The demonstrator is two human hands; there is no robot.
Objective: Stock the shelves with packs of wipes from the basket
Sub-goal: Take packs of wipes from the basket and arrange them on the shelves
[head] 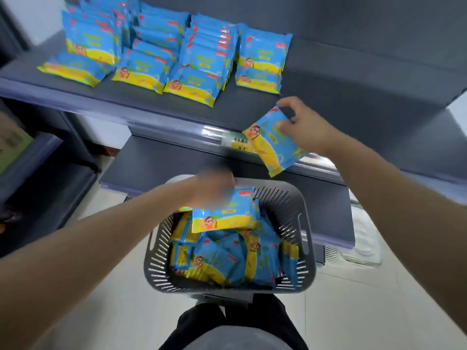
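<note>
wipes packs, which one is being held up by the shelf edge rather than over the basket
The blue and yellow wipes pack in the right hand, tilted against the grey shelf edge. The left hand holds another pack over the grey slotted plastic basket.

We see two bare forearms with no sleeves, watch or bands on them, each ending in a bare hand. Our left hand is smeared by motion blur, so its fingers cannot be told apart; our right hand shows ungloved fingers without rings. Below both hands, dark trousers cover our legs.
</note>
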